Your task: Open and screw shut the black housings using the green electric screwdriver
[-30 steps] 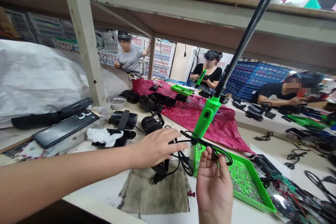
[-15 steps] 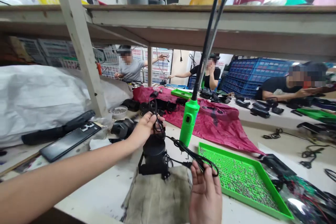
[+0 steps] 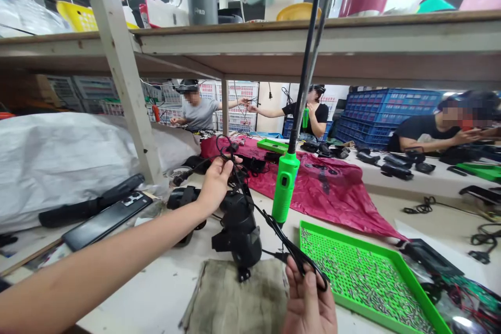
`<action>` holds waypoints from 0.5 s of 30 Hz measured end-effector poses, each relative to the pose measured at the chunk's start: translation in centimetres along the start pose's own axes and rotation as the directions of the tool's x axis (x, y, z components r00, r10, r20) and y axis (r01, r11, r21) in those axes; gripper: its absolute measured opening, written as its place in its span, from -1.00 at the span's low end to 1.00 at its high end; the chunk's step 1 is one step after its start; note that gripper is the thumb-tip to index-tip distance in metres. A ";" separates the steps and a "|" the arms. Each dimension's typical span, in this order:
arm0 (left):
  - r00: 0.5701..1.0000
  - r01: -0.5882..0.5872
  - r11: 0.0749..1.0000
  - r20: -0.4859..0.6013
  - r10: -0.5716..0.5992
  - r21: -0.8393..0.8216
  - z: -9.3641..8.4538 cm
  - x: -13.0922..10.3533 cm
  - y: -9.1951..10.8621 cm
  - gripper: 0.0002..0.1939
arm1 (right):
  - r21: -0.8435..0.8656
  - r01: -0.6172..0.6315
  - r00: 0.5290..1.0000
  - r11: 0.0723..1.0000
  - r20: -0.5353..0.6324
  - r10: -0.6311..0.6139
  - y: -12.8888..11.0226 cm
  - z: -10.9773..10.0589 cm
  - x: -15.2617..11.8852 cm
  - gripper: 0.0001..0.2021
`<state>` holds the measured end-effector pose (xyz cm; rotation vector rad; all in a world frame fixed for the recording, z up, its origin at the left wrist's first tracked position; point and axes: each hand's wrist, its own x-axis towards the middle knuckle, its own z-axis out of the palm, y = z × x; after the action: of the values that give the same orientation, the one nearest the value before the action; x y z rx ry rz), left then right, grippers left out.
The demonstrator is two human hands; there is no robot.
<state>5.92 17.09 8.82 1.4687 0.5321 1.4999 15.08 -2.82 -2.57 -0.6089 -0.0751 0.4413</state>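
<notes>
My left hand pinches a loop of thin black cable above a black device. The cable runs down to the right as a folded bundle, and my right hand is closed round its lower end. The black device lies tilted at the back edge of a grey-green cloth, with a small plug-like end pointing toward me. Just behind the cable hangs a green electric screwdriver. Right of my right hand is a green tray of small screws.
A black phone lies at the left by a white sack. A wooden post and shelf stand ahead. Magenta sheeting covers part of the table. Circuit parts lie at the right. Several people sit across the table.
The black device now leans over, where it stood upright before. My left hand has moved slightly left and up with the cable. Two people across the table have brought their hands together.
</notes>
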 end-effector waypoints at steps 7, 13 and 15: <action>0.974 -0.170 0.977 0.174 0.146 0.130 -0.5 -3.4 3.6 -0.80 | -0.079 -0.018 1.000 0.997 0.014 0.019 -0.2 -0.3 0.0 -0.62; 0.082 -0.870 0.490 0.965 0.248 -0.052 -1.4 -8.1 6.6 -0.76 | -0.096 -0.166 0.984 0.981 0.042 0.171 -1.9 2.5 0.5 -0.65; -0.057 -0.952 0.293 0.992 0.114 -0.088 -0.8 -9.5 5.9 -0.82 | -0.167 -0.148 0.970 0.975 0.165 0.176 -3.3 4.0 0.5 -0.73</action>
<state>1.87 6.67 8.56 3.2713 -0.6324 0.5173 15.99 -2.88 2.54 -0.7295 -0.2337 0.6537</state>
